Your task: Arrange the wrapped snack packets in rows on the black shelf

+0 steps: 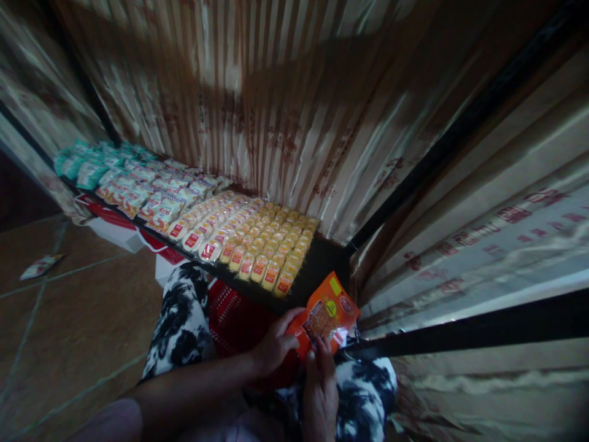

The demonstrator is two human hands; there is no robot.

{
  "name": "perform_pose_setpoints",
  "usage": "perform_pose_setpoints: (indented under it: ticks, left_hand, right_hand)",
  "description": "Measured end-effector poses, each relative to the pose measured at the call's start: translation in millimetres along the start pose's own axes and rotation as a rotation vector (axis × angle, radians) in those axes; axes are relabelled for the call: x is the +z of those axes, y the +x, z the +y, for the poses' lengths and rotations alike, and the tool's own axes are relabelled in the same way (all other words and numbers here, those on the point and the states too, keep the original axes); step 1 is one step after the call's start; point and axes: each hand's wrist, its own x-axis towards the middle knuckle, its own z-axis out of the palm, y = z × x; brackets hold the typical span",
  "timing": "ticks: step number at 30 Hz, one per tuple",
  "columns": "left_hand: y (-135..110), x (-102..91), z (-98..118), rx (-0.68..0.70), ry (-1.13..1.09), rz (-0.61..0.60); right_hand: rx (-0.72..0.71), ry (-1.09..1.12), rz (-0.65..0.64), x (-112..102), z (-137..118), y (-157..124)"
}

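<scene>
An orange snack packet (329,310) is held above my lap, near the right end of a dark shelf. My left hand (276,344) grips its left edge between thumb and fingers. From below, my right hand (321,383) pinches the packet's lower edge. The packet is tilted, with its printed side up. Just beyond it, rows of yellow wrapped snacks (271,242) lie on the shelf. A red perforated basket (230,313) sits under the shelf between my knees, partly hidden by my left arm.
Farther left on the shelf (317,264) lie white-and-orange packets (168,202) and teal packets (87,162). Pleated curtains (276,92) hang behind, crossed by a dark frame bar (414,178). A lone packet (41,267) lies on the tiled floor (83,313). White boxes (117,234) stand below the shelf.
</scene>
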Motion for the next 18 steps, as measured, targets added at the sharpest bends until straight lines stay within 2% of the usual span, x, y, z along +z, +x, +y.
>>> perform_pose_setpoints:
  ticks: [4,11,18]
  left_hand:
    - [5.7,0.8,0.8,0.005,0.063,0.081]
    - [21.1,0.7,-19.6,-0.073,0.233,0.182]
    - [25.4,2.8,-15.7,-0.079,0.094,0.17]
  right_hand:
    - [-0.07,-0.047,0.013,-0.7,0.2,-0.4]
    - [-0.034,-0.058,0.022,-6.8,-1.8,-1.1]
    - [-0.081,-0.093,0.012,-12.6,-5.8,1.0]
